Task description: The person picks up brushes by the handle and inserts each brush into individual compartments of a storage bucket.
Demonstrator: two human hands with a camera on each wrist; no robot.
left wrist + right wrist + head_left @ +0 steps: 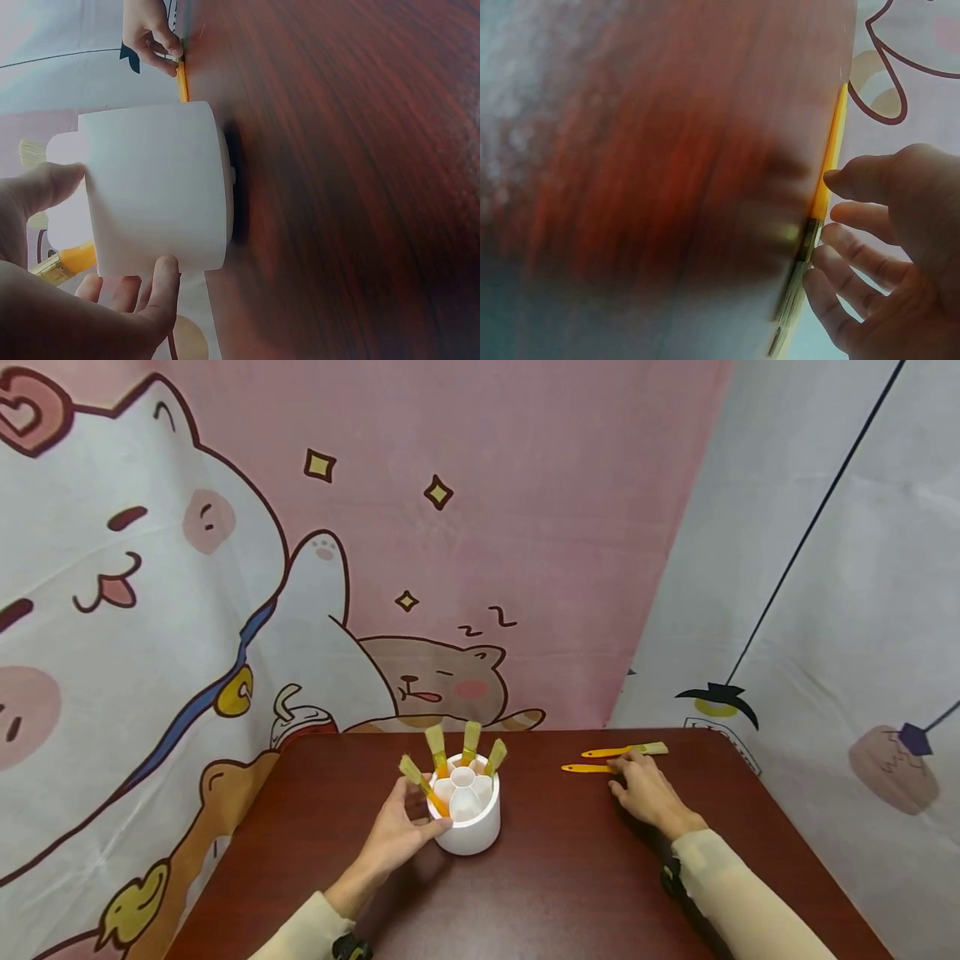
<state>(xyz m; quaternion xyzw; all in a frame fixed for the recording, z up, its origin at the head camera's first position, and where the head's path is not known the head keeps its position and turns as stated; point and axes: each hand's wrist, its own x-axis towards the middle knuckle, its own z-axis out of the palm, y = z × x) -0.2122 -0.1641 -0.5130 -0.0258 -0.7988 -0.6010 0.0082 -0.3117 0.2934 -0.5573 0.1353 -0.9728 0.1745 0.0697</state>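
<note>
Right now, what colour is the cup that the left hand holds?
The cup is plain white; the left wrist view shows it best.

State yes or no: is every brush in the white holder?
No, two brushes lie on the table, outside the white holder.

Six brushes [425, 787], one white holder [468, 837], two hands [397, 829], two sleeves [750, 893], one table [540, 893], three printed stars [438, 492]

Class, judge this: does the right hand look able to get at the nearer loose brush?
Probably yes: the right hand is right at the nearer brush, with nothing visible between them.
</note>
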